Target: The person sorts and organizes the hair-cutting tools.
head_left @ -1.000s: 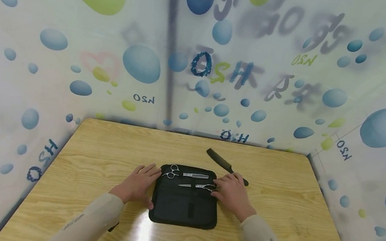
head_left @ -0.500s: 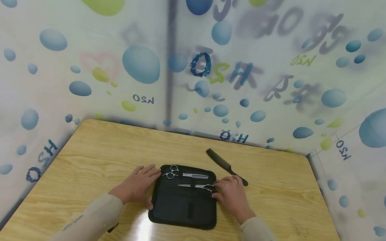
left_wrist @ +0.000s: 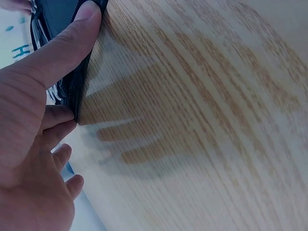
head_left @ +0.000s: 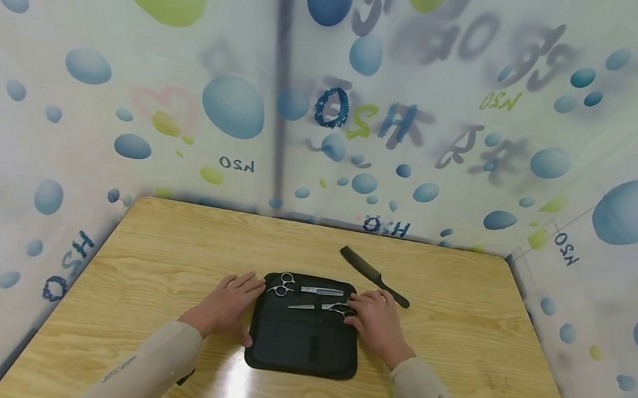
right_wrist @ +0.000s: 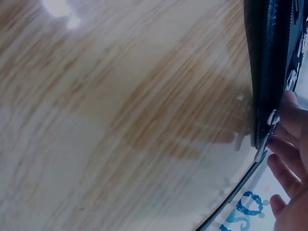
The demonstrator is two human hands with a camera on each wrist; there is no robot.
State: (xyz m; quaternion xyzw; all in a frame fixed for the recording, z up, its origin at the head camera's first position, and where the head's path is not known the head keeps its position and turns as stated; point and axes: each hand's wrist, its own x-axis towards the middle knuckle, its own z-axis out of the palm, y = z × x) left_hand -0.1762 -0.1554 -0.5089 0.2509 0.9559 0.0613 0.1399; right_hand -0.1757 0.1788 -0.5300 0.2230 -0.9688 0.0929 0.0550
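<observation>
A black zip-edged case [head_left: 283,344] lies unfolded flat on the table. My left hand [head_left: 227,304] rests along its left side, fingers spread; the left wrist view shows the thumb [left_wrist: 72,38] on the case's edge. Across the upper part lies a pair of thinning scissors [head_left: 322,291], rings to the left, its middle under black material. Below it, haircutting scissors [head_left: 332,307] point left, passing beneath a black strap. My right hand [head_left: 380,325] pinches their ring handles [right_wrist: 273,117] between thumb and fingers at the case's right edge.
A black handled comb [head_left: 361,264] lies diagonally on the wooden table [head_left: 170,240] behind the right hand. A second narrow black strap [head_left: 314,348] is on the case's lower part. A patterned wall covering [head_left: 235,106] rises behind the table.
My right hand has shifted slightly left, and the haircutting scissors have slid left with it, farther through the strap. The left hand, case and comb stay put.
</observation>
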